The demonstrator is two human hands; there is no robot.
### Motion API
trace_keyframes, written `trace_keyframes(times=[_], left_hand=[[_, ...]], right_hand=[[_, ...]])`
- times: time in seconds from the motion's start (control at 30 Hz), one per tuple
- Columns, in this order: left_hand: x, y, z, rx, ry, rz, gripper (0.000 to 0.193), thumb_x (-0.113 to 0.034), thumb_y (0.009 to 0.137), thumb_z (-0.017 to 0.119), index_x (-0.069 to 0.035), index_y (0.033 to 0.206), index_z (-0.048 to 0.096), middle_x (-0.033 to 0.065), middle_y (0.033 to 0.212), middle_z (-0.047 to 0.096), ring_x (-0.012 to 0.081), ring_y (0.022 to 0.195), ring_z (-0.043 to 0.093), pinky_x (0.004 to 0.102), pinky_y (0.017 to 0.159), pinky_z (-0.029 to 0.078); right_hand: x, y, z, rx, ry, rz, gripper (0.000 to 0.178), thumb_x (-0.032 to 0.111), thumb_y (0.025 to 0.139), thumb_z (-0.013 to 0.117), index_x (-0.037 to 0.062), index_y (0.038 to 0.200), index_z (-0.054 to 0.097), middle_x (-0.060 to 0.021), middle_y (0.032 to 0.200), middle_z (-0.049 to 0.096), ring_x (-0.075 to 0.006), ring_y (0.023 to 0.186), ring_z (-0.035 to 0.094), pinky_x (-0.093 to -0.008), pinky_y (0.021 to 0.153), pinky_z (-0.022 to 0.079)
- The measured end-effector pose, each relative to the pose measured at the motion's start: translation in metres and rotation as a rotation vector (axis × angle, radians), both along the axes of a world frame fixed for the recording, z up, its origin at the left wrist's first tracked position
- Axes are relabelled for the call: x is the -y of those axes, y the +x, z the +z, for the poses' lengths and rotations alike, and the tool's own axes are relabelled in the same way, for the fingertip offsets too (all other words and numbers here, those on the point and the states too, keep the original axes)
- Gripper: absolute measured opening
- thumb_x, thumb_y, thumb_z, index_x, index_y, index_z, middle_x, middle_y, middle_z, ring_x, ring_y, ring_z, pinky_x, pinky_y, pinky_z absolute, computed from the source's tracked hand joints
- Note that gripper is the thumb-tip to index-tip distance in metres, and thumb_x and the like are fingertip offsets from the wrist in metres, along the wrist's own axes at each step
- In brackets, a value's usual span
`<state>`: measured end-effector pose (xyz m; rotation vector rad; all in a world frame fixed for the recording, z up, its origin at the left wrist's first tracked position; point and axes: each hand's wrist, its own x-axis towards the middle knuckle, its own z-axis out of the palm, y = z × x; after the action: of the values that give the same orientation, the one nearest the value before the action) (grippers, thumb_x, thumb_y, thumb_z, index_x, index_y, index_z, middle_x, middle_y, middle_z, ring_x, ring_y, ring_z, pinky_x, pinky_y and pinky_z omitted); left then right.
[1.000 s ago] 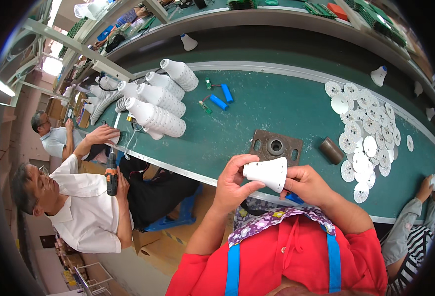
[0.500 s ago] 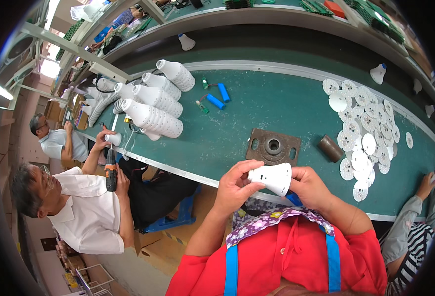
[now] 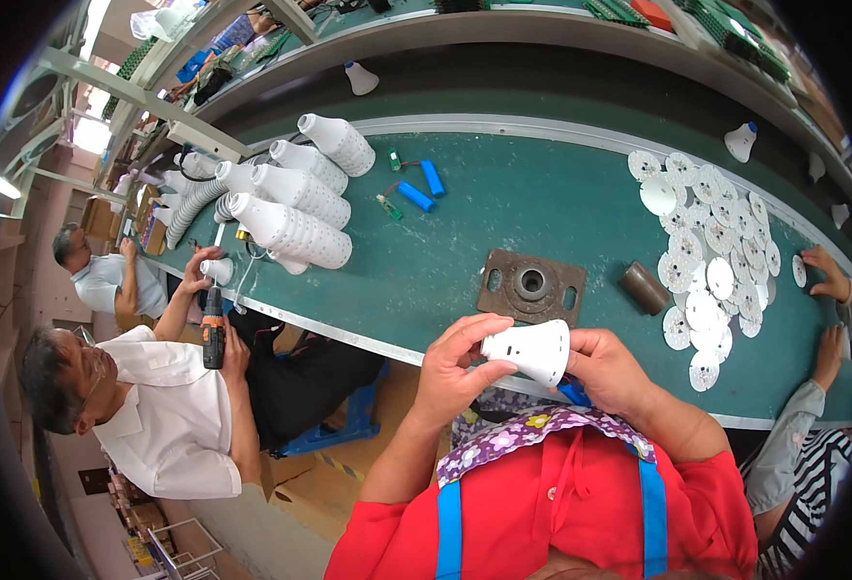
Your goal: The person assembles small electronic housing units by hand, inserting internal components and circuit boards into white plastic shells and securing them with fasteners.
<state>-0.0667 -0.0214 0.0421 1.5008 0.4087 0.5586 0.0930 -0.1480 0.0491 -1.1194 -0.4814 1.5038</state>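
Note:
A white cone-shaped bulb housing (image 3: 532, 350) lies sideways between my hands, above the table's near edge. My left hand (image 3: 460, 362) grips its narrow end between thumb and fingers. At the wide rim, my right hand (image 3: 605, 367) is closed, its fingertips partly hidden behind the housing. A blue cylindrical battery (image 3: 573, 391) shows just under that rim, beside my right hand; what holds it up cannot be made out. Just beyond my hands sits a brown metal block with a round socket (image 3: 530, 286). To its right lies a brown metal cylinder (image 3: 645, 288).
White round circuit discs (image 3: 705, 311) pile up on the right, where a co-worker's hand (image 3: 827, 274) touches the table (image 3: 484, 208). Stacked white housings (image 3: 291, 230) lie on the left, near two blue batteries (image 3: 414, 196) with small green boards. Another person holds a power drill (image 3: 213, 333).
At the right, a co-worker's hand has reached in beside a single disc near the table's far edge. My hands keep nearly the same hold on the bulb housing; the view has shifted slightly.

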Motion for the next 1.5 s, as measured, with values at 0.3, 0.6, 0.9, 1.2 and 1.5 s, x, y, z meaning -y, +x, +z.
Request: trace_keyframes(times=[0.3,0.6,0.9,1.2,1.5], left_hand=[[-0.002,-0.001,0.001,-0.011,-0.012,-0.004,0.044,0.006,0.068,0.067,0.002,0.110,0.054,0.0137,0.112,0.052,0.0188,0.101,0.052,0.0283,0.083,0.044],[-0.001,-0.002,0.002,-0.023,0.035,-0.003,0.043,0.005,0.069,0.067,0.002,0.109,0.055,0.0139,0.112,0.052,0.0182,0.099,0.053,0.0263,0.078,0.046],[-0.002,-0.008,0.003,-0.027,0.199,0.043,0.042,0.008,0.067,0.068,0.003,0.107,0.056,0.0147,0.112,0.051,0.0191,0.099,0.054,0.0268,0.077,0.047],[0.012,-0.007,0.013,0.027,0.039,0.238,0.024,0.011,0.071,0.062,0.006,0.094,0.056,0.0154,0.118,0.042,0.0183,0.096,0.055,0.0258,0.072,0.054],[0.007,-0.014,0.007,-0.050,-0.202,0.150,0.016,0.002,0.082,0.053,0.007,0.095,0.060,0.0120,0.119,0.043,0.0176,0.097,0.053,0.0270,0.074,0.053]], right_hand=[[0.000,-0.001,0.001,0.007,0.009,0.003,0.022,0.014,0.088,0.051,0.0000,0.102,0.062,-0.0002,0.084,0.060,-0.0054,0.073,0.051,-0.0210,0.065,0.043],[0.002,-0.003,-0.007,-0.130,0.061,-0.016,0.025,0.014,0.089,0.050,-0.0012,0.107,0.059,-0.0027,0.094,0.061,-0.0073,0.083,0.053,-0.0227,0.074,0.044],[0.002,-0.002,0.004,0.124,0.229,0.053,0.025,0.011,0.087,0.049,-0.0006,0.108,0.058,-0.0074,0.105,0.059,-0.0138,0.097,0.054,-0.0293,0.085,0.042],[-0.008,-0.005,0.005,0.623,0.411,-0.005,0.021,0.009,0.084,0.053,0.0010,0.102,0.059,-0.0104,0.100,0.060,-0.0185,0.092,0.056,-0.0303,0.080,0.043],[-0.013,-0.010,0.008,0.757,0.378,-0.022,0.022,0.011,0.083,0.055,0.0022,0.102,0.057,-0.0127,0.090,0.058,-0.0238,0.083,0.056,-0.0324,0.073,0.043]])
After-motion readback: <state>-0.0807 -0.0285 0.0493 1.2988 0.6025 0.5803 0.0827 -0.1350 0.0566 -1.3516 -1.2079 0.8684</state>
